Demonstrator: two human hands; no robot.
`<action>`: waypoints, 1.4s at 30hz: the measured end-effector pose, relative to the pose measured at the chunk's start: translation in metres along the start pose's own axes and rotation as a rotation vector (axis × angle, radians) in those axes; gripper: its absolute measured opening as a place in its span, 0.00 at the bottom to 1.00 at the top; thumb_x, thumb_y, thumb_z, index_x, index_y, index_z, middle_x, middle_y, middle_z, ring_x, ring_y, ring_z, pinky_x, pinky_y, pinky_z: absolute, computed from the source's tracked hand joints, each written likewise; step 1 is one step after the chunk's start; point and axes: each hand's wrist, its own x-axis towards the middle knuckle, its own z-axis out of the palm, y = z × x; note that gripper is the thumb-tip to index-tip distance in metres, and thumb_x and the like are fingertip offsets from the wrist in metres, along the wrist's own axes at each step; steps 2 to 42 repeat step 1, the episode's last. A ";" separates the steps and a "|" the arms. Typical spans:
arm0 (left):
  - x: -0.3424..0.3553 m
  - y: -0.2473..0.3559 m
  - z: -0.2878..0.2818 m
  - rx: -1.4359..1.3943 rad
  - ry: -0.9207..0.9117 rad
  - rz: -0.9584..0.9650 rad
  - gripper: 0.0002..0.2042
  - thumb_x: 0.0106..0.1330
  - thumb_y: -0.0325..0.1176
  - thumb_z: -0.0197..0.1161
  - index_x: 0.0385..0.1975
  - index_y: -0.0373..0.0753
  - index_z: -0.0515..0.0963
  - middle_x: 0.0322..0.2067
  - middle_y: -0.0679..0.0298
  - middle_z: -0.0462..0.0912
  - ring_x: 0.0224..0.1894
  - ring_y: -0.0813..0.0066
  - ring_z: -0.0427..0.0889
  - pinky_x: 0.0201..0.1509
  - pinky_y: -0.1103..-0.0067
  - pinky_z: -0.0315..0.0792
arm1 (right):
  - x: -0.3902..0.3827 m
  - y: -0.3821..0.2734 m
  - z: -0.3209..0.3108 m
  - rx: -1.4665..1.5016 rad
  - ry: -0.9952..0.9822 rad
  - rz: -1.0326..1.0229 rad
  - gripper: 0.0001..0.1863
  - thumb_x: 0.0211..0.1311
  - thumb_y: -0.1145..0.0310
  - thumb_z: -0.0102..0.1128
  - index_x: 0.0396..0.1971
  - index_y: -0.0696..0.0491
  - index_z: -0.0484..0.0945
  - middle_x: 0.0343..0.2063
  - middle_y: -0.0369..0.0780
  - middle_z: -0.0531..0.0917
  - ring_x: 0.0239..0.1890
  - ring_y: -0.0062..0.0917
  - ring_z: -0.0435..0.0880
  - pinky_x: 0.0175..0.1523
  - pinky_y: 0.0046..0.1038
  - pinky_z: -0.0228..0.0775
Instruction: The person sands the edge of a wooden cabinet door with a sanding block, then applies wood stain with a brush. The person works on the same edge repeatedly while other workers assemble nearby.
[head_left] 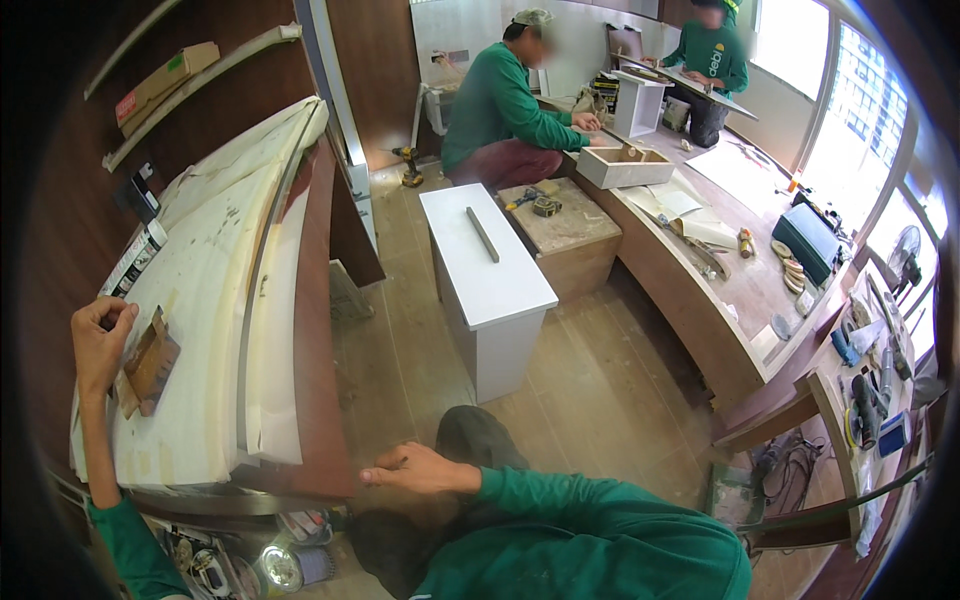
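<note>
My left hand (pixel 100 345) is above the near left part of a counter (pixel 190 330) draped with whitish sheeting. Its thumb and fingers are pinched together, and whatever may be between them is too small to make out. Beside it a small opened brown cardboard box (pixel 152 365) rests on the sheeting. A white tube with dark print (pixel 137 258) lies just beyond this hand. In front of my body, near the counter's right edge, my right hand (pixel 420 470) has its fingers curled together. What it holds, if anything, is hidden.
A white cabinet (pixel 480 230) with a grey strip (pixel 482 235) on top stands mid-floor. Past it, one person (pixel 510 100) crouches by a low platform (pixel 680 310) bearing a drawer box (pixel 625 167); another (pixel 705 60) holds a panel. Tools crowd a bench (pixel 835 410) at right.
</note>
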 end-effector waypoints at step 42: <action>0.001 0.000 -0.001 0.002 0.001 0.002 0.10 0.63 0.30 0.70 0.25 0.30 0.81 0.18 0.73 0.73 0.22 0.88 0.65 0.26 0.82 0.60 | 0.000 0.001 0.001 0.026 -0.001 0.010 0.41 0.66 0.26 0.50 0.33 0.55 0.89 0.21 0.44 0.84 0.31 0.35 0.86 0.41 0.37 0.76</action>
